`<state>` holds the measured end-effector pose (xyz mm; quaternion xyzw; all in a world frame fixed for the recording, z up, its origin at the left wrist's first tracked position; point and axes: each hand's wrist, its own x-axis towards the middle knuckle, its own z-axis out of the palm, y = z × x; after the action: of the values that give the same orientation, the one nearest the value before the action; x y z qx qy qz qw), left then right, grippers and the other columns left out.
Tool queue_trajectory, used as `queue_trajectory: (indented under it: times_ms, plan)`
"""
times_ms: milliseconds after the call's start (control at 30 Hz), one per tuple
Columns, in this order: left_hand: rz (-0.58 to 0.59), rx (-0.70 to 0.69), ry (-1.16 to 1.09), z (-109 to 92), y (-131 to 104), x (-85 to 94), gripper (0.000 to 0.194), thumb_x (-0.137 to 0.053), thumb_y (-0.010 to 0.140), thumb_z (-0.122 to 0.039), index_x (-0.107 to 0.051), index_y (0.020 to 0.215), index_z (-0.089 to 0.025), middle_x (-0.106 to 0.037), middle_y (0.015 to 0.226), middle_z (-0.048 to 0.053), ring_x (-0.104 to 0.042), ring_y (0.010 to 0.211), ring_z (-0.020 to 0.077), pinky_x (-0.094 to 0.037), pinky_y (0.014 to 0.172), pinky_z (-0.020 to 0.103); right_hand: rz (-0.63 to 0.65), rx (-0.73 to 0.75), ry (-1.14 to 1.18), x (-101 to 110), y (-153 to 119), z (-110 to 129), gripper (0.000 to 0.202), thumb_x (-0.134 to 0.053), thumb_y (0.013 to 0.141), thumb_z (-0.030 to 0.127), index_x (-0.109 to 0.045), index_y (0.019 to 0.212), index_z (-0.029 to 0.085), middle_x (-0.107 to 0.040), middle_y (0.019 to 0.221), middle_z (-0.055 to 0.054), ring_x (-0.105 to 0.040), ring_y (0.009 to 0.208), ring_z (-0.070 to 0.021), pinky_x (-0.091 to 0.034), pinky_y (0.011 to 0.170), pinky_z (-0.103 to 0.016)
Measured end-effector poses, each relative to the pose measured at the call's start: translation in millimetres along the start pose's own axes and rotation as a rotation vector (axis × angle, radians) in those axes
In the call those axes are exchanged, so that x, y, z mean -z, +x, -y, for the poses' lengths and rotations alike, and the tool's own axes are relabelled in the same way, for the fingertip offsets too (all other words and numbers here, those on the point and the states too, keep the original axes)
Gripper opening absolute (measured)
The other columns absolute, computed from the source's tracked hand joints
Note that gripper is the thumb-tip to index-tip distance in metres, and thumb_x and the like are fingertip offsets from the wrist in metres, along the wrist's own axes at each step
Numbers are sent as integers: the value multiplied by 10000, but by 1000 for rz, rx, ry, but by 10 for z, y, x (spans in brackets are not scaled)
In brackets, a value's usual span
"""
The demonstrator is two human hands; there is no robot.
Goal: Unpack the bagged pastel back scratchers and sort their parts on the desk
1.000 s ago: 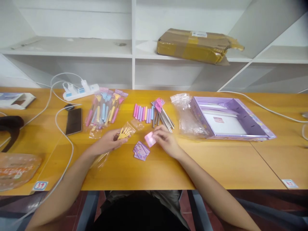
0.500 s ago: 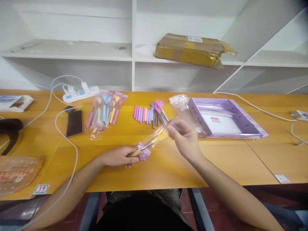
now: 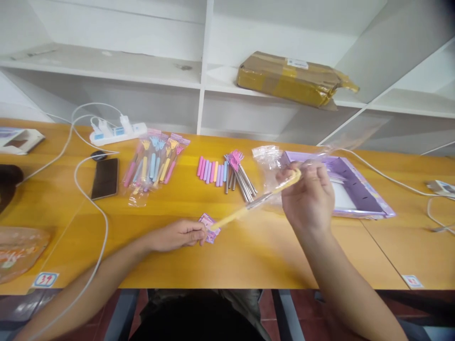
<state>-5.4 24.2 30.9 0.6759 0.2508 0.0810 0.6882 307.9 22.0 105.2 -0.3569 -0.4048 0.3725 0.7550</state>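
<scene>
A yellow-handled stick with a metal shaft (image 3: pixel 236 215) slants between my hands. My left hand (image 3: pixel 190 234) is closed on its lower handle end, beside small printed cards (image 3: pixel 209 228) on the table. Up at its yellow head, my right hand (image 3: pixel 309 194) has its fingers curled round, with a clear plastic sleeve trailing blurred to the upper right. Behind lie a row of coloured handles (image 3: pixel 212 171) and pink-headed metal sticks (image 3: pixel 243 182). Packed hand-shaped scratchers (image 3: pixel 154 163) lie to the left.
A purple box (image 3: pixel 366 189) and crumpled clear plastic (image 3: pixel 268 158) are at the right. A phone (image 3: pixel 105 178) and a power strip (image 3: pixel 119 134) with white cables are at the left. A taped carton (image 3: pixel 287 78) rests on the shelf.
My right hand has moved right and turned palm up, with the yellow head and the plastic sleeve. The stick now reaches farther from my left hand, which has stayed near the cards.
</scene>
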Motion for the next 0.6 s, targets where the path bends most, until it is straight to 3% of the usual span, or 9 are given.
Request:
queue_trajectory:
  times_ms: [133,233,300,367,400,467,533,600]
  plan:
    - [-208,-156,-119,136,54,-81,394,-680,1006,-539,-620,1183,-192,-657,1118,83,-626,965,185,-506,887,336,-15,-206,57,-213,-109,-67,275,-827,923,387,-597,906,235,-621,891,28,-599,740,-85,-550,611,-176]
    - [-336,-186,45,202,76,-178,702,-889,829,-507,-552,1380,-234,-625,1311,123,-614,1147,245,-496,1004,387,-74,-331,108,-462,-340,-196,286,-813,925,384,-579,886,225,-586,899,37,-557,712,-59,-544,600,-140]
    - [-303,-172,136,203,77,-237,754,-922,787,-496,-561,1395,-234,-633,1319,122,-613,1159,256,-494,1017,391,-108,-346,151,-613,-448,-237,286,-798,930,386,-570,880,221,-571,910,37,-551,727,-53,-567,655,-144]
    - [-199,-142,119,185,72,-278,531,-793,916,-522,-612,1301,-204,-682,1119,77,-641,999,213,-515,924,352,-91,-330,166,-715,-482,-205,266,-777,941,386,-572,897,224,-571,928,29,-566,771,-64,-590,726,-176]
    - [-148,-124,94,175,68,-289,429,-691,990,-536,-633,1236,-189,-671,992,46,-629,889,183,-514,854,324,-64,-306,147,-736,-458,-160,255,-763,950,390,-573,904,227,-573,936,23,-574,794,-74,-595,749,-196]
    - [-100,-96,71,153,60,-290,413,-523,1073,-562,-651,1157,-178,-626,887,17,-581,783,151,-487,769,286,-35,-186,64,-690,-291,-25,238,-725,972,389,-560,895,236,-562,916,17,-574,801,-94,-582,731,-222]
    - [-121,-110,99,130,53,-269,454,-459,1090,-586,-658,1140,-181,-637,979,41,-579,848,162,-479,803,291,-102,55,-48,-503,65,132,207,-650,1010,364,-533,885,249,-525,863,23,-536,730,-99,-509,633,-208]
    - [-137,-144,120,104,45,-241,452,-469,1087,-590,-662,1134,-184,-646,1107,69,-589,980,191,-474,902,315,-260,339,-190,-191,570,244,142,-504,1058,308,-522,926,260,-515,861,24,-462,633,-91,-376,549,-200]
